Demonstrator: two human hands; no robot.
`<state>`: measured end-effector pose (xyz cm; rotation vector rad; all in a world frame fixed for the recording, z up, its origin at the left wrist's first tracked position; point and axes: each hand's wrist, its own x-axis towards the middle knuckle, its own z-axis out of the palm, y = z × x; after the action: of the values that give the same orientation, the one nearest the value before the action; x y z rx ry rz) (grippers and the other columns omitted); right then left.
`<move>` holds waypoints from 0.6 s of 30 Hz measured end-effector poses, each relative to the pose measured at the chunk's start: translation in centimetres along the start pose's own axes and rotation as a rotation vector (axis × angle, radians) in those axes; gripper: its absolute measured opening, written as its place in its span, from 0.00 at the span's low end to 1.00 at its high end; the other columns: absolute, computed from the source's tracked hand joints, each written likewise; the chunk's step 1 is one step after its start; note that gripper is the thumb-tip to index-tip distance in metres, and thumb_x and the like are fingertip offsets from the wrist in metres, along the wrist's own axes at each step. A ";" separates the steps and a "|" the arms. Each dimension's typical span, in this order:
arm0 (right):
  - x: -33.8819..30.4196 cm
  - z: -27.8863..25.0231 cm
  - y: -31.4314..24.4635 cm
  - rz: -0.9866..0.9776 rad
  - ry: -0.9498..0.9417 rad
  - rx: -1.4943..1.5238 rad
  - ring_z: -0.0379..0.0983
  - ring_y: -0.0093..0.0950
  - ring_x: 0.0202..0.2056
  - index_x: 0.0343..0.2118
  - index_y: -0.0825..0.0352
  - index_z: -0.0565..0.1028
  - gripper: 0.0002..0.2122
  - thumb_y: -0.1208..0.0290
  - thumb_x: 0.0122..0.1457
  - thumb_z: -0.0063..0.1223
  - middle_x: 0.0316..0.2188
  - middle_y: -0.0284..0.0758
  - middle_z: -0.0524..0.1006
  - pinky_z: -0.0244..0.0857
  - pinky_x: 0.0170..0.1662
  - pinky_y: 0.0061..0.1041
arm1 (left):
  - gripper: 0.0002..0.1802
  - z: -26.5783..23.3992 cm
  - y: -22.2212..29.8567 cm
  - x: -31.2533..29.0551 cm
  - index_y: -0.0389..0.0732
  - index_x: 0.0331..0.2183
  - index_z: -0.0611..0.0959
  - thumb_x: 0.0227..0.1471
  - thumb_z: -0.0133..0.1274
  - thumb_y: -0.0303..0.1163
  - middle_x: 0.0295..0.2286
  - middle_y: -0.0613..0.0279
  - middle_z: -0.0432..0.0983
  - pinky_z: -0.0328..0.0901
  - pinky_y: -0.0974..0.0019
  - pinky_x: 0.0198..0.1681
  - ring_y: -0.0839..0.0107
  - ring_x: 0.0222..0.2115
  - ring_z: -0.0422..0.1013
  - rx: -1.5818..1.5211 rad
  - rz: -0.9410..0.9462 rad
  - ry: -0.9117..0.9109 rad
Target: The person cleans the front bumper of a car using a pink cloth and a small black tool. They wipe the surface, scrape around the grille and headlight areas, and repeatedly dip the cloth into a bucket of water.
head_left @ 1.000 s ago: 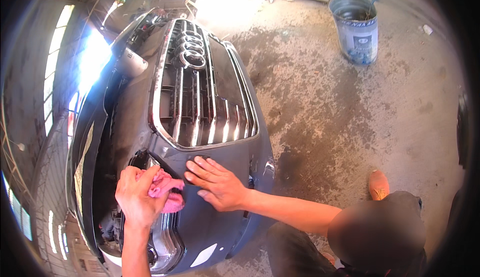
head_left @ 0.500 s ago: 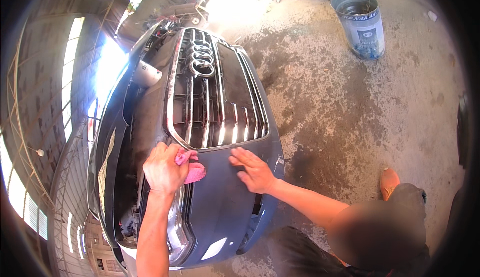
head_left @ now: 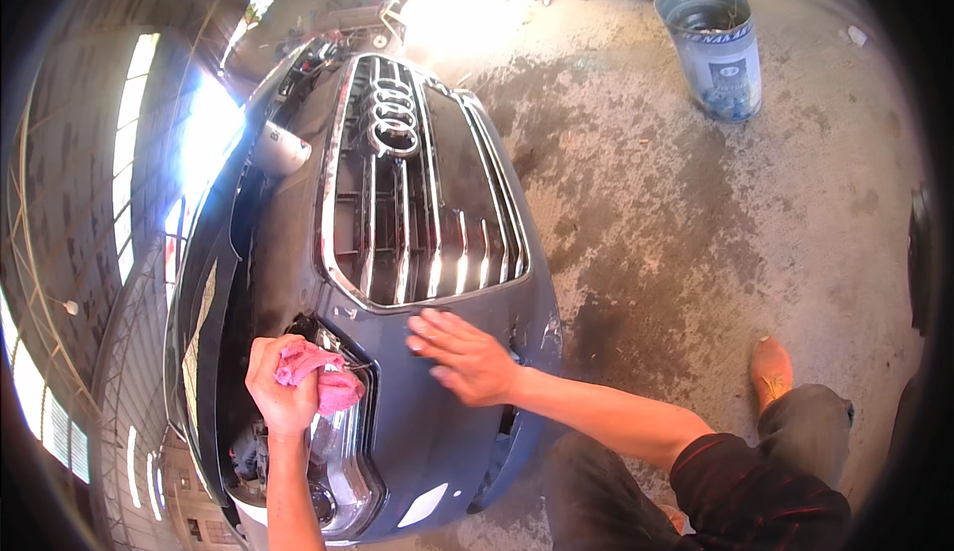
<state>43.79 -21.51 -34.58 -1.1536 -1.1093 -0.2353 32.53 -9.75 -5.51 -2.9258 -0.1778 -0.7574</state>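
A bunched pink cloth [head_left: 333, 387] is gripped in my left hand [head_left: 273, 387], which is above the clear headlight [head_left: 350, 496] of a car. My right hand [head_left: 467, 357], fingers stretched out and somewhat blurred, lies flat on or just over the dark grey front bumper [head_left: 422, 452]. Right beyond its fingertips runs the lower chrome edge of the grille [head_left: 429, 293], with its bars and ring emblem. Whether the right palm presses on the paint cannot be told.
A white cylindrical container [head_left: 282, 149] rests on the car's front upper edge. On the stained concrete floor [head_left: 656, 213] at the far right stands a grey metal bucket [head_left: 711, 54]. My orange shoe [head_left: 771, 370] is on the floor at right. Bright light washes out the back.
My left hand with the pink cloth has come away from the grille corner, moving nearer and left to above the headlight. My right hand has slid left and slightly nearer.
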 end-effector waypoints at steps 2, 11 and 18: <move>1.4 0.6 -2.0 0.018 -0.035 0.008 0.55 0.46 0.79 0.73 0.65 0.69 0.30 0.68 0.68 0.56 0.77 0.45 0.64 0.48 0.81 0.47 | 0.17 -0.4 -0.3 -0.5 0.34 0.40 0.88 0.44 0.61 0.18 0.34 0.53 0.80 0.74 0.59 0.42 0.56 0.35 0.79 0.002 -0.016 0.004; 4.6 2.2 -5.3 0.098 0.023 -0.153 0.55 0.51 0.78 0.74 0.70 0.65 0.35 0.60 0.67 0.59 0.76 0.51 0.63 0.48 0.80 0.49 | 0.17 -0.3 -0.7 0.2 0.36 0.40 0.89 0.44 0.66 0.19 0.34 0.54 0.81 0.74 0.62 0.44 0.58 0.36 0.81 -0.068 -0.070 0.005; 1.1 2.2 -6.7 0.112 -0.007 -0.203 0.56 0.51 0.77 0.74 0.72 0.65 0.35 0.60 0.68 0.59 0.76 0.50 0.63 0.49 0.79 0.50 | 0.17 -0.3 -1.2 -0.2 0.37 0.40 0.90 0.43 0.68 0.18 0.34 0.54 0.82 0.76 0.60 0.42 0.58 0.35 0.82 -0.141 -0.082 0.044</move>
<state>38.64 -22.25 -29.75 -1.3936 -1.0399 -0.2612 32.04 -8.65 -5.31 -3.0475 -0.2521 -0.8802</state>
